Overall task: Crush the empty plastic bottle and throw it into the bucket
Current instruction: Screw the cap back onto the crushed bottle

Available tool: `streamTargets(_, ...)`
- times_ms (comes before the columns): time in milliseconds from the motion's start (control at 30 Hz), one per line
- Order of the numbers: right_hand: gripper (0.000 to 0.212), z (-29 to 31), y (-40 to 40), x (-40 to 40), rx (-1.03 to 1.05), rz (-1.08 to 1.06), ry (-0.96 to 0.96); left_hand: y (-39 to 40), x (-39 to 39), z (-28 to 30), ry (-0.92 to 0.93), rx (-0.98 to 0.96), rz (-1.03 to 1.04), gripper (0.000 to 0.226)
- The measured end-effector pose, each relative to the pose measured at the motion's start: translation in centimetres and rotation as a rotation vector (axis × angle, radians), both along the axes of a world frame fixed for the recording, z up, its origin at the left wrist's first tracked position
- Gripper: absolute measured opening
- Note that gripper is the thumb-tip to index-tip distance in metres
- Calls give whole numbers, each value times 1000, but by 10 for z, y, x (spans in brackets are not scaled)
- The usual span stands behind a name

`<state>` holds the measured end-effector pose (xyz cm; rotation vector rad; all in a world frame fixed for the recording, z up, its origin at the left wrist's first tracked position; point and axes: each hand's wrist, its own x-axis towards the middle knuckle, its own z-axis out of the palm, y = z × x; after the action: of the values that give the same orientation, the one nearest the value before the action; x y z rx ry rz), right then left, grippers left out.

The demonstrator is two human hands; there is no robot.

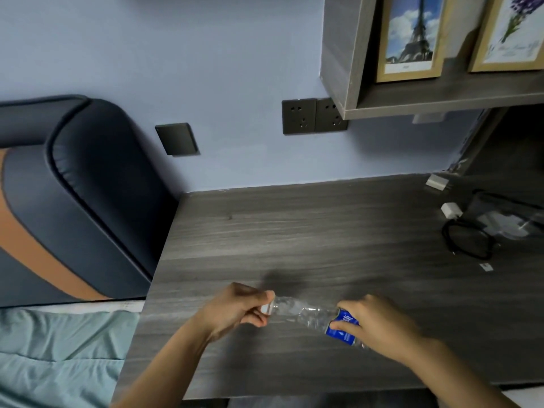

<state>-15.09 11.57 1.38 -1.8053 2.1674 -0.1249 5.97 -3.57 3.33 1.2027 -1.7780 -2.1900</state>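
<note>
A clear empty plastic bottle [306,314] with a white cap and a blue label lies sideways just above the grey wooden desk [294,237], held at both ends. My left hand [235,310] grips the cap end. My right hand [379,322] is closed around the blue-labelled body. The clear middle of the bottle looks twisted and crumpled between the two hands. No bucket is in view.
A black cable coil [468,241] with a white charger [452,210] lies at the desk's right. A shelf [441,98] with framed pictures hangs above. Wall sockets [313,116] sit behind. A padded headboard [73,187] and bed sheet [59,348] are left.
</note>
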Motion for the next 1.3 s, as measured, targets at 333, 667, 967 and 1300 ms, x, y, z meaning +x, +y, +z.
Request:
streamTargets(333,32,3,2,3,62,-62,-203,1,9,4,78,-236,-80,37)
streamTargets(667,39,3,6,9,70,-55,-188,5,3,14,-10,-210,-79,14)
streamTargets(967,34,5,4,-3,126,-167,-728,10,10,26,162,-499,-228,24)
streamTargets(1300,38,5,9,2,131,-125,-719,9,8,14,143,-348,-5,25)
